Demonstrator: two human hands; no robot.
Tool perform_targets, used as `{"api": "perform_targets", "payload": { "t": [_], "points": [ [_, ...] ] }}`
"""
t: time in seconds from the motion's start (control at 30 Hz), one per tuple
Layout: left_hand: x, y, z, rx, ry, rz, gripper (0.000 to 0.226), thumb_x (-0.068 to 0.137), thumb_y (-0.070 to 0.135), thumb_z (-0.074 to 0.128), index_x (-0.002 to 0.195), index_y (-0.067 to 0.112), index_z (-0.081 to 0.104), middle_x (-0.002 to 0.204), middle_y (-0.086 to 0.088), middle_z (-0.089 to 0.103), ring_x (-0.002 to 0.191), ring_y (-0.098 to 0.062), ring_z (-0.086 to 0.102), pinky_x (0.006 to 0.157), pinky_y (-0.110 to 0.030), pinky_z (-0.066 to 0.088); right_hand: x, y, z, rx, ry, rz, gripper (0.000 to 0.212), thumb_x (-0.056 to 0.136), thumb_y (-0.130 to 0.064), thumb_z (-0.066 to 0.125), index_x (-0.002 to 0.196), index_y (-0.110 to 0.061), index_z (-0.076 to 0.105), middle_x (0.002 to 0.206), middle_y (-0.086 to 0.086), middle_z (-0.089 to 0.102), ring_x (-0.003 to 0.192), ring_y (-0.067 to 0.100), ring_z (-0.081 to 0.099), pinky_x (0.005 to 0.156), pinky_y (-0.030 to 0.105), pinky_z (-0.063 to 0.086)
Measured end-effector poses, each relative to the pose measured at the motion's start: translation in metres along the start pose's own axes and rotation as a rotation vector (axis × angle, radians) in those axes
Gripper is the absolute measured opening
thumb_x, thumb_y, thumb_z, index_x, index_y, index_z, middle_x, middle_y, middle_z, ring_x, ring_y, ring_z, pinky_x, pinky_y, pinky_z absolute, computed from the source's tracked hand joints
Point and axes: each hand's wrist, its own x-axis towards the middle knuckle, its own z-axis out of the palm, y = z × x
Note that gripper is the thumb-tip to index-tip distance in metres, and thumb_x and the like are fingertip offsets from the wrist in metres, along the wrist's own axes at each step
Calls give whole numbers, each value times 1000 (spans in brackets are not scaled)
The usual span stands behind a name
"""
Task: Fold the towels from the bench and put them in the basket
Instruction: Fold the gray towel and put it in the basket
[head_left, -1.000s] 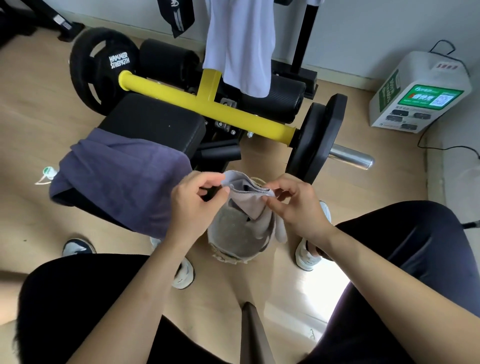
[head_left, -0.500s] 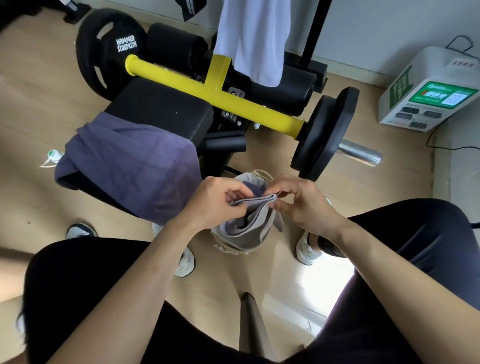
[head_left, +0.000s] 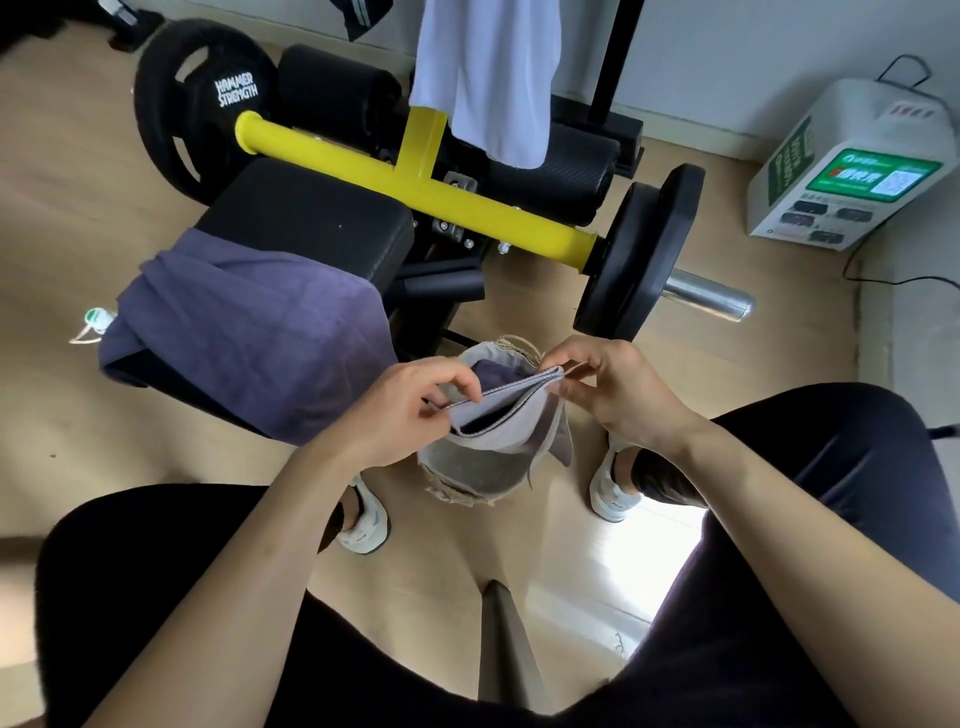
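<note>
Two towels matter here. Furthest left, the purple towel lies draped, unfolded, over the near end of the tabletop. Next, the left hand has its grip pinched on the left corner of the grey towel, with thumb and fingertips closed over the doubled edge. That towel hangs folded between the hands, directly above the basket on the floor. Its lower part droops into the basket and over the rim, and something purple already lies inside. On the right, the right hand pinches the other corner the same way.

The step, as I judge it, is squaring the fold before lowering it. Hold the top edge taut and level between both grips and line up the two layers so the hems meet. Then gather in the tail on the right that hangs outside the rim. Lower both hands together and let go only once the cloth rests inside, or the fold may spring open.
</note>
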Motion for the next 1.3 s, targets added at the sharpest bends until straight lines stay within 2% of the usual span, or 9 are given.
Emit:
{"api": "perform_targets", "payload": {
  "t": [0.1,0.3,0.4,0.53,0.7,0.8,1.0,1.13,1.3],
  "points": [
    [-1,3,3,178,-14,51,44,87,-4,61,106,31,80,118,15,63,97,-3,62,75,-16,45,1,0,-1,8,17,17,11,90,-2,69,96,-11,71,92,0,71,86,17,67,83,35,56],
    [-4,2,5,276,102,93,23,78,28,80,100,23,78,108,14,66,92,-8,66,77,-36,58,3,2,-14,50,75,72,11,91,-2,68,95,-12,71,90,2,72,83,13,67,80,25,54],
    [0,-1,7,215,204,154,23,81,27,81,100,16,76,101,8,71,90,-12,68,74,-35,60,4,3,-21,75,115,103,12,91,-1,68,94,-13,70,88,0,71,79,6,65,76,17,51],
    [4,3,12,110,370,183,21,88,30,76,100,13,72,96,10,71,89,-10,71,76,-31,61,5,9,-22,60,147,142,8,91,-1,67,96,-8,69,88,2,71,78,6,63,77,19,51],
    [9,11,12,14,562,191,23,94,5,70,117,9,69,107,2,74,99,-13,73,84,-29,59,6,7,-17,86,162,144,7,92,-2,67,97,-6,68,89,4,71,78,6,64,77,18,52],
    [9,6,10,55,531,93,35,95,9,68,129,16,67,112,8,73,101,-10,73,87,-30,61,7,11,-13,53,115,186,10,90,-7,70,96,-15,69,90,10,71,79,18,65,79,31,54],
    [7,13,11,-224,482,-3,30,94,5,69,118,23,69,111,3,75,105,-14,72,92,-42,61,7,-7,-13,-65,43,129,26,76,-20,78,99,-25,67,92,-5,70,87,18,65,84,38,54],
    [8,24,12,-263,432,31,27,91,21,71,118,20,69,113,4,75,109,-16,71,95,-44,58,9,-30,0,-179,3,-14,50,72,-26,85,118,-19,66,112,-8,70,103,11,64,93,31,51],
    [6,28,13,-285,416,60,27,89,29,70,116,25,67,109,2,76,106,-19,72,92,-44,59,17,-37,20,-147,35,-122,25,85,-19,75,108,-15,67,101,-3,71,90,15,65,81,33,52]
  ]
}}
